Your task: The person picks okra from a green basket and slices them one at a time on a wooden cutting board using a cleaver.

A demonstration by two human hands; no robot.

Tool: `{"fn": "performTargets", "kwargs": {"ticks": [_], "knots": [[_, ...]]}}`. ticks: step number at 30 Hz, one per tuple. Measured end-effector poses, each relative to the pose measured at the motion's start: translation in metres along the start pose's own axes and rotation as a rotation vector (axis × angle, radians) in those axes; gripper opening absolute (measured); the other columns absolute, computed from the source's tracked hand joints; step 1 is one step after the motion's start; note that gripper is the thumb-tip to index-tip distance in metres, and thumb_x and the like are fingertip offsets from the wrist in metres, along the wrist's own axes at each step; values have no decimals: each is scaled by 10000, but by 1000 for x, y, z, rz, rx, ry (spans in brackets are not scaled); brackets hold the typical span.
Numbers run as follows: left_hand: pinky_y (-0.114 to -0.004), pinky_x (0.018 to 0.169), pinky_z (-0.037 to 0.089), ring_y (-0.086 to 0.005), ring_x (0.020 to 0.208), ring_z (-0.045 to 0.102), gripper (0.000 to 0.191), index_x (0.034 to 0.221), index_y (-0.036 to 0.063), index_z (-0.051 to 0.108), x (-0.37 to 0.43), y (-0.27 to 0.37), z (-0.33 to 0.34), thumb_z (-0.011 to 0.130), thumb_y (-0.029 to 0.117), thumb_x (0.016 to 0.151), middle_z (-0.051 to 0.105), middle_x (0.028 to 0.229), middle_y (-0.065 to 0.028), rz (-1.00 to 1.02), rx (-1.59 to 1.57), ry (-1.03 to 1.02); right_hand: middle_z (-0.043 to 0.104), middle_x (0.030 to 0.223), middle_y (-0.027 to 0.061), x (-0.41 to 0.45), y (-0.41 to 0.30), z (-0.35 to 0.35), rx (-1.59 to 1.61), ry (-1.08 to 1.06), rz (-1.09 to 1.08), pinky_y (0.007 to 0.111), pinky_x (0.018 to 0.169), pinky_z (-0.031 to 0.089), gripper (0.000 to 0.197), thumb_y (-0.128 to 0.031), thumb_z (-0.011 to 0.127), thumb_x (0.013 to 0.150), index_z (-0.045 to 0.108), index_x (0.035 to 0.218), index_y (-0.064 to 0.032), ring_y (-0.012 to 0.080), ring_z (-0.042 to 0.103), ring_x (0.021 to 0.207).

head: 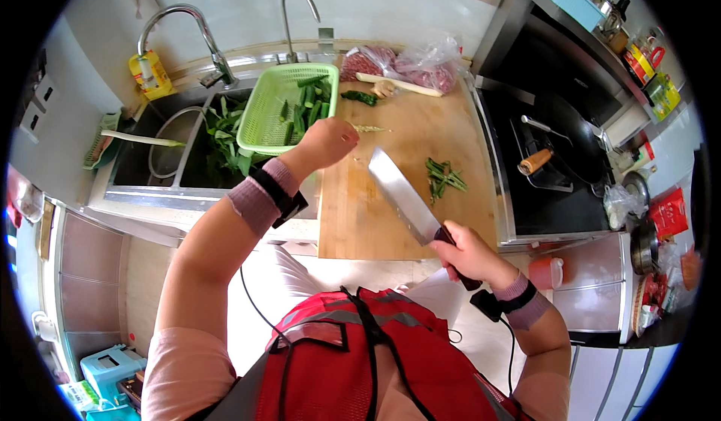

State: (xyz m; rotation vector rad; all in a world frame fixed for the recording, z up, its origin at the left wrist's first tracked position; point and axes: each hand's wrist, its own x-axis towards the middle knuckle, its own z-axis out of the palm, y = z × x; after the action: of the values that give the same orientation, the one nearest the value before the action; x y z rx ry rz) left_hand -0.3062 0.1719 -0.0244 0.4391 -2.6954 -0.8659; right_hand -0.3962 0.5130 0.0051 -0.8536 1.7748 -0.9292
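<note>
My right hand (467,252) grips the dark handle of a wide-bladed kitchen knife (403,193). Its blade slants up and left over a wooden cutting board (360,212). Beyond the blade, to the right, lies a small heap of cut green strips (445,179). My left hand (329,144) is curled at the board's left edge, near a light green plastic basket (265,122); whether its fingers hold anything is hidden. Long green vegetable pieces (310,97) lie in the basket. Pale seedy scraps (369,128) are just past my left hand.
At the board's back are a dark green pepper (360,98), ginger (383,88), a white stalk (400,83) and plastic bags with reddish contents (428,72). Leafy greens (225,133) fill part of the left-hand sink (191,181). A wok (569,133) sits on the stove (541,212) at right.
</note>
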Motion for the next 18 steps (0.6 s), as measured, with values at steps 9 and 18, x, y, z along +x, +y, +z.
{"fn": "performTargets", "kwargs": {"ticks": [9, 18], "knots": [[-389, 783, 540, -321, 844, 686, 219, 944, 75, 745, 34, -111, -53, 607, 150, 792, 714, 898, -162, -332, 105, 118, 546, 592, 52, 22, 13, -17, -77, 212, -24, 285, 378, 429, 198, -165, 578, 940, 474, 889, -4, 123, 540, 421], [-386, 819, 538, -319, 907, 676, 253, 999, 97, 740, 55, -117, -37, 576, 128, 809, 710, 961, -165, -297, 305, -55, 514, 587, 48, 25, 6, -1, -109, 175, -21, 286, 374, 404, 204, -154, 567, 944, 434, 889, -9, 118, 507, 414]]}}
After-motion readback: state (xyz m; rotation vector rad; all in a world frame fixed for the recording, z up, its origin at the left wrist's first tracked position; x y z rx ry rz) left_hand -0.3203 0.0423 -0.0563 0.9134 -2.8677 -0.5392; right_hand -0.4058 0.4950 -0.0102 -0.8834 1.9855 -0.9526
